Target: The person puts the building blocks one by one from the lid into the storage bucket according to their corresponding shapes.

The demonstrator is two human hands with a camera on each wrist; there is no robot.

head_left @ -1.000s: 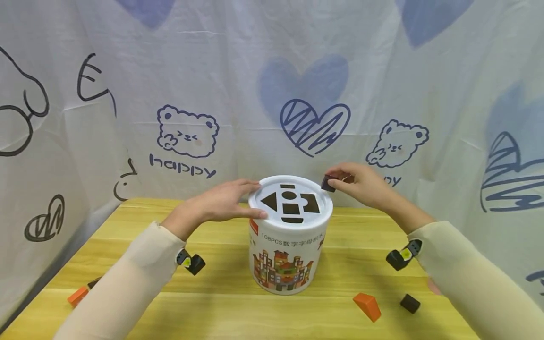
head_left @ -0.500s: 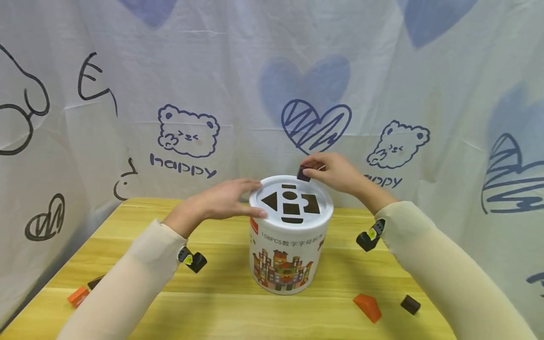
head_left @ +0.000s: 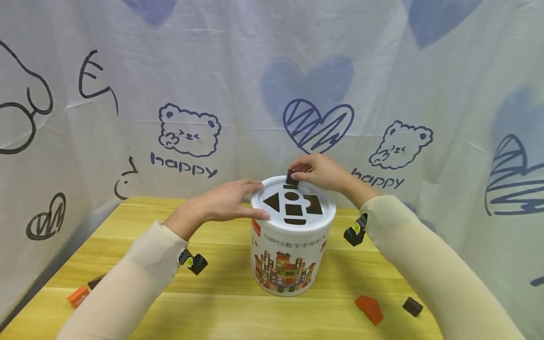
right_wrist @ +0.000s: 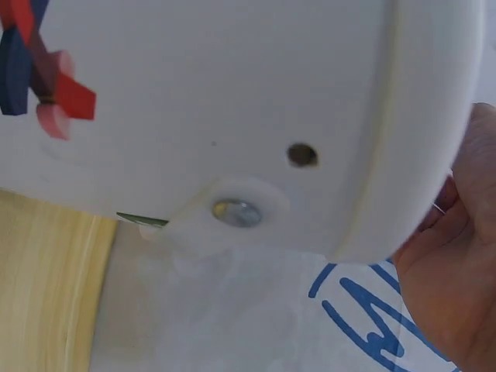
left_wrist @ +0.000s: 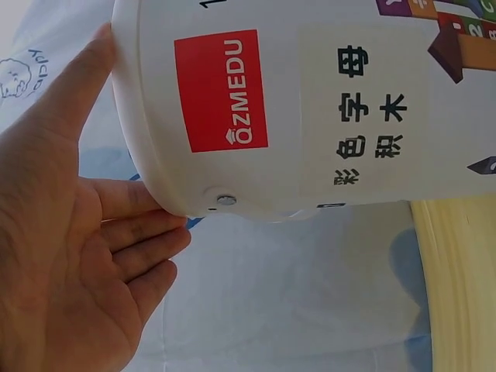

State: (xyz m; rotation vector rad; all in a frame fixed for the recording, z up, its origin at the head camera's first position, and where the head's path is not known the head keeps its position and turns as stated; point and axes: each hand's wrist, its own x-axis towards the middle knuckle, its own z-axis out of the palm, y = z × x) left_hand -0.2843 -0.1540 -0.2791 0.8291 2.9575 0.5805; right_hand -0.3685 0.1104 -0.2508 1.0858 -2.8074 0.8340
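A white bucket [head_left: 285,278] with a printed block castle stands upright on the table. Several shaped holes pierce its white lid [head_left: 319,220]: a triangle, a circle, squarish and narrow slots. My left hand [head_left: 223,202] rests at the lid's left rim, thumb in front and fingers behind. In the left wrist view, that hand [left_wrist: 77,225] has its fingers extended along the bucket's edge. Between thumb and fingers, my right hand [head_left: 325,174] pinches a small dark block [head_left: 291,178] right at the narrow slot at the back. The right wrist view shows only part of this hand [right_wrist: 453,271]; the bucket hides its fingertips.
On the yellow wood-grain table [head_left: 204,302], an orange block [head_left: 369,309] and a dark block [head_left: 412,306] lie at the front right. Another orange block [head_left: 78,296] and a dark piece [head_left: 96,282] lie by the left sleeve. A printed curtain [head_left: 255,85] hangs close behind.
My right hand has carried the dark block leftward, from beyond the lid's right edge to the narrow slot at the back. The left hand has stayed on the rim.
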